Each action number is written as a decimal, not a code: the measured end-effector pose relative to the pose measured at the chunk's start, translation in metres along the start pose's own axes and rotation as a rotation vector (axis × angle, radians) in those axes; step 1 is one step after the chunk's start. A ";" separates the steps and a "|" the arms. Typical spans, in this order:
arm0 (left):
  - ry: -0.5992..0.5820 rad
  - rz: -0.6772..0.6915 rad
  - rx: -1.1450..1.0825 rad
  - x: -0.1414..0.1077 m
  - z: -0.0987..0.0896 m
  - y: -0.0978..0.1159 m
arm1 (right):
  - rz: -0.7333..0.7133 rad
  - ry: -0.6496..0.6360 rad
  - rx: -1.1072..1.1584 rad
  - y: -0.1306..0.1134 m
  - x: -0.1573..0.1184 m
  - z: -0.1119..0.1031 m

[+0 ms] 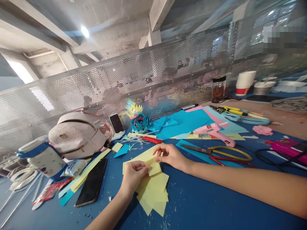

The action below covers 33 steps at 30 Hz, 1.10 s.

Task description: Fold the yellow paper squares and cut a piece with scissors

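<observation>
A small yellow paper square (153, 164) is pinched between my two hands. My left hand (134, 175) has its thumb and fingers closed on the square's lower left side. At its upper right, my right hand (169, 155) grips an edge with thumb and forefinger. Beneath and just in front lie overlapping yellow paper pieces (153, 195) on the blue table (192, 204). Another yellow sheet (136, 157) is partly hidden behind my hands.
Scissors (216, 151) and a pink glue gun (212, 130) lie to the right. A black phone (92, 183) lies left. Behind are a folded-paper piece (139, 121), a red cutter (152, 140), blue paper (184, 123) and a pale backpack (76, 134).
</observation>
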<state>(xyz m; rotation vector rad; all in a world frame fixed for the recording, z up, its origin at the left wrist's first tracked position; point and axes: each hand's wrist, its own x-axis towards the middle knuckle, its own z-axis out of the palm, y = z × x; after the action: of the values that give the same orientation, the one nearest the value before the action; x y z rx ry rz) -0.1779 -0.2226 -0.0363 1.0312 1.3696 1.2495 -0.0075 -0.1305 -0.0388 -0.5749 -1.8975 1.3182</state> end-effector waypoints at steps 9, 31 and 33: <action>0.005 0.012 0.012 0.001 -0.001 -0.002 | -0.007 0.015 0.013 -0.006 -0.002 0.000; 0.122 0.024 -0.157 -0.003 -0.001 0.001 | 0.036 -0.052 -0.010 -0.008 -0.003 0.004; 0.115 0.017 -0.160 -0.002 -0.002 0.000 | 0.034 -0.056 -0.001 -0.007 -0.003 0.004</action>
<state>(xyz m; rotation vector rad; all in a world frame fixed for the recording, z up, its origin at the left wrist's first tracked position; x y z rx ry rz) -0.1797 -0.2252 -0.0362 0.8736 1.3258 1.4252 -0.0086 -0.1373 -0.0336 -0.5784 -1.9417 1.3675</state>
